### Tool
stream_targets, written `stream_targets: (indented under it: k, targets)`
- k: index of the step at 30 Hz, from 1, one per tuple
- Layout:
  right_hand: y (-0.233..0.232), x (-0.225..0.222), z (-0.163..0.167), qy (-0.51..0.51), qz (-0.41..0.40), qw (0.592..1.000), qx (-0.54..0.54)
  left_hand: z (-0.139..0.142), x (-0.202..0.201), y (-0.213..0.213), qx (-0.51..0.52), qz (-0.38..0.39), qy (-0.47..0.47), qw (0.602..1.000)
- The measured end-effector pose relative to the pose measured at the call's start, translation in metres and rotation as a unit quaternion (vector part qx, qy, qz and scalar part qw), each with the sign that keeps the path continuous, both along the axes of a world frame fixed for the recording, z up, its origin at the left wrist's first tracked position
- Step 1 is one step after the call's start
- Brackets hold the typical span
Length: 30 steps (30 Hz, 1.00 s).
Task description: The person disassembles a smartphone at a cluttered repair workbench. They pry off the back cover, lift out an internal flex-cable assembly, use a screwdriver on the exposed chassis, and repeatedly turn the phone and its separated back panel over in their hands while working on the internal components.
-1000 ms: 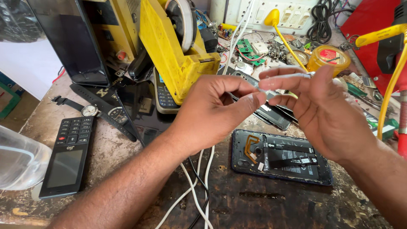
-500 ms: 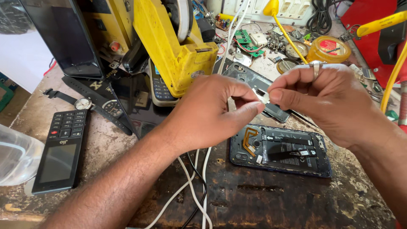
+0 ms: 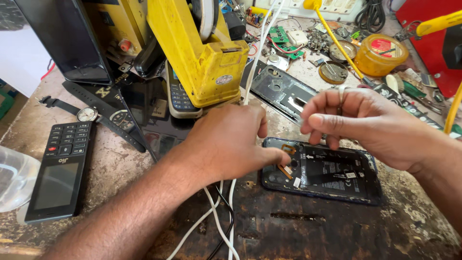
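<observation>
A dark smartphone with its back removed (image 3: pixel 337 175) lies on the worn workbench (image 3: pixel 298 231), an orange flex strip (image 3: pixel 285 169) showing at its left end. My left hand (image 3: pixel 226 144) rests at that end with curled fingers, its thumb tip touching the strip; whether it holds something small is hidden. My right hand (image 3: pixel 370 125), a ring on one finger, hovers just above the phone with thumb and fingers pinched together, and nothing shows between them. White cables (image 3: pixel 226 212) run under my left hand.
A yellow machine (image 3: pixel 202 58) stands behind my hands, with a small keypad phone (image 3: pixel 180 98) at its base. A black keypad phone (image 3: pixel 60 168) and a wristwatch (image 3: pixel 88 114) lie left. A phone frame (image 3: pixel 281 89), circuit boards and a yellow tin (image 3: pixel 380 53) sit behind.
Both hands were raised together, pinching a thin metal piece. They have come apart and dropped; my left hand now touches the open phone's left end, my right hangs over it.
</observation>
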State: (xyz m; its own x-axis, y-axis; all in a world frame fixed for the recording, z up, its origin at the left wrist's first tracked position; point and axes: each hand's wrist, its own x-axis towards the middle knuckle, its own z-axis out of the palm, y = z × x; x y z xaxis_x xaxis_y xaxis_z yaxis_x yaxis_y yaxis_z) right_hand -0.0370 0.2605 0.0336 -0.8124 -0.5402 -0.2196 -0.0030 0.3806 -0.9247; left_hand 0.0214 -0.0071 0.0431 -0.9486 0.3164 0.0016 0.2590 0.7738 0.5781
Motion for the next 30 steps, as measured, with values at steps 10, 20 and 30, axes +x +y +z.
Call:
stream_targets:
  k: [10,20,30]
  targets:
    - [0.004,0.031,0.011,0.313,0.176,0.887,0.290,0.005,0.011,0.010,-0.092,-0.072,-0.001,0.993]
    - [-0.029,0.049,0.023,0.327,0.011,0.900,0.288,0.003,0.000,0.005,0.049,-0.028,0.039,0.998]
    - [-0.030,0.060,0.011,0.488,-0.134,0.847,0.164,-0.031,-0.007,0.053,0.652,-0.015,-0.092,0.752]
